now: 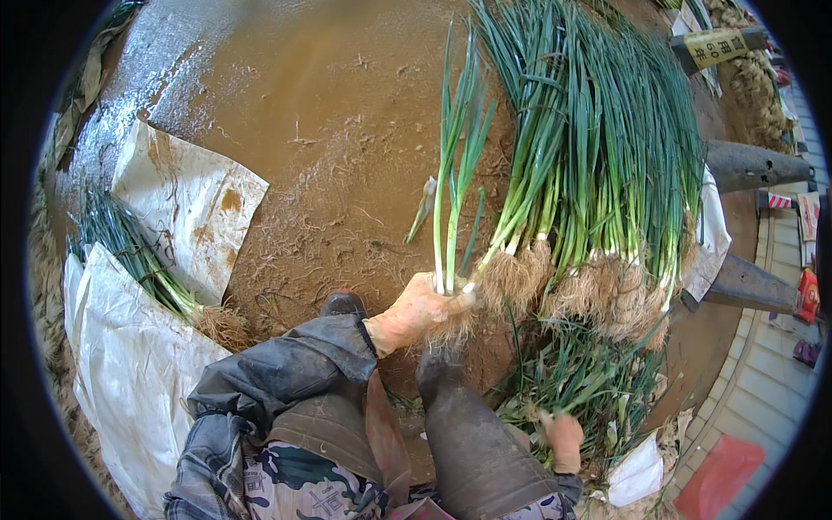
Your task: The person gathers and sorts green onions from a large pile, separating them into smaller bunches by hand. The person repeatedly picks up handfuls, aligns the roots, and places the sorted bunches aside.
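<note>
Gloved in an orange work glove, my left hand (422,312) is closed around the lower ends of a few green onions (450,227), their leaves standing up and roots hanging below. Just right of it lies a large pile of green onions (585,143), bundled, roots towards me. At the lower right my right hand (563,437), also gloved, is over a heap of stripped leaves (585,377); a pale wisp of leaf or root shows at its fingers, blurred.
At the left, another onion bundle (156,273) rests between white plastic sheets (136,364). Wet brown ground (312,130) with loose roots spreads ahead. Dark bars (754,166) jut in at the right. A red plastic bag (718,478) lies on the pavement. My booted legs (468,429) are below.
</note>
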A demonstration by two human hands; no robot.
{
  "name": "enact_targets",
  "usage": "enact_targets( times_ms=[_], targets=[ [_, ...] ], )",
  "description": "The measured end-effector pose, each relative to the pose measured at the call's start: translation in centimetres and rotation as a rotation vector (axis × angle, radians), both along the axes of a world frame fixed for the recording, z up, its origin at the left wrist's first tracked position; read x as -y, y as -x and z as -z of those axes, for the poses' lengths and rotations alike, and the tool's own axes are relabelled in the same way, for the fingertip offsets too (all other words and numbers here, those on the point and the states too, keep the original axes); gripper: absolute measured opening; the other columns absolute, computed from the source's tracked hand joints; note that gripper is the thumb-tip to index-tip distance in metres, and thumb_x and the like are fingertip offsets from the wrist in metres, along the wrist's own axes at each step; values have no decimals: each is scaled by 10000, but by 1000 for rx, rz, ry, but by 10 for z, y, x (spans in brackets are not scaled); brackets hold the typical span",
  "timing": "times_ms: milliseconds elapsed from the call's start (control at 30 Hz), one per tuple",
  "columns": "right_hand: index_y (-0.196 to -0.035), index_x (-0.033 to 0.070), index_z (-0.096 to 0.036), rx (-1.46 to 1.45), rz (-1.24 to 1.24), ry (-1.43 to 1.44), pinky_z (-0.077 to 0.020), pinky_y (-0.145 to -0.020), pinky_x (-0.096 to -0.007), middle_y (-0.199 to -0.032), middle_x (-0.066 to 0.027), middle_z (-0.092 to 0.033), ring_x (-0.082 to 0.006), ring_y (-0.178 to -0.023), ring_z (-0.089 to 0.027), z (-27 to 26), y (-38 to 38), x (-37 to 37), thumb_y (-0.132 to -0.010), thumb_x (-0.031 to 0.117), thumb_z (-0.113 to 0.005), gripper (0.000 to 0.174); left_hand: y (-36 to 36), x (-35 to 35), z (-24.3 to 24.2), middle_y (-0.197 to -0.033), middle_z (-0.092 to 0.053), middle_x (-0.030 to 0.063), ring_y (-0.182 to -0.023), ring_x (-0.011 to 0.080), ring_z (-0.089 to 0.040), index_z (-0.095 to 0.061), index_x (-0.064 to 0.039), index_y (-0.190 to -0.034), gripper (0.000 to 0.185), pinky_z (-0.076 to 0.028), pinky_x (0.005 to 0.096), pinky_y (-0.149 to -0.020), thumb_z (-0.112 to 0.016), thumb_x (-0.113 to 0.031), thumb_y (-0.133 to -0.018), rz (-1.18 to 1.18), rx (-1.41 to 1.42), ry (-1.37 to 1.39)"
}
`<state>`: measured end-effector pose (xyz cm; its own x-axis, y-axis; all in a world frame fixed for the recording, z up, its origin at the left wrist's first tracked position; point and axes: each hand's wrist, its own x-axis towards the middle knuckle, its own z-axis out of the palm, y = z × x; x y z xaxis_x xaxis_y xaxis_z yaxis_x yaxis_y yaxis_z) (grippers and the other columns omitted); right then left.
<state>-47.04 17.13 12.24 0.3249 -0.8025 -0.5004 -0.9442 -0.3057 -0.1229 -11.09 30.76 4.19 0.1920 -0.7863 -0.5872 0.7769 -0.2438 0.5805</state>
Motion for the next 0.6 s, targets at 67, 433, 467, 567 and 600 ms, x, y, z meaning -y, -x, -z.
enact_targets(
  times_ms=[67,433,467,567,600],
  targets=[
    [-1353,95,-604,229,318,-396,-524,-799,-319,-1010,-117,-729,-187,-858,-680,13,-57,-2,-906,369,-680,530,12,3,2,-769,-664,10,-674,87,-614,-676,-7,-986,174,-493,258,-584,-763,-119,-884,32,20,-49],
    [-761,127,-651,412,-862,232,-454,-483,-385,-601,-76,-583,-256,-513,-579,51,-251,-16,-931,271,-651,223,16,1,23,-840,-677,-20,-761,66,-588,-697,-23,-973,155,-505,255,-662,-757,-104,-857,202,386,-215],
    [-736,132,-635,440,-886,211,-444,-468,-387,-589,-74,-576,-254,-496,-569,39,-247,-22,-927,254,-655,227,12,0,22,-833,-675,-17,-758,68,-592,-698,-25,-971,138,-503,253,-654,-750,-93,-862,184,295,-202],
    [-746,126,-627,818,-899,-216,-445,-434,-328,-585,-38,-595,-150,-458,-554,-2,-237,-20,-977,170,-605,237,-1,-2,15,-810,-663,-7,-699,70,-593,-699,-30,-970,90,-491,245,-605,-730,-56,-889,135,151,-155],
    [-783,106,-638,902,-419,-357,-466,-434,-291,-602,-26,-618,-118,-471,-561,-9,-236,-9,-1008,157,-556,245,-4,-4,11,-803,-655,-9,-685,71,-588,-698,-31,-978,96,-484,242,-595,-730,-61,-892,126,-3,-159]
  ],
)
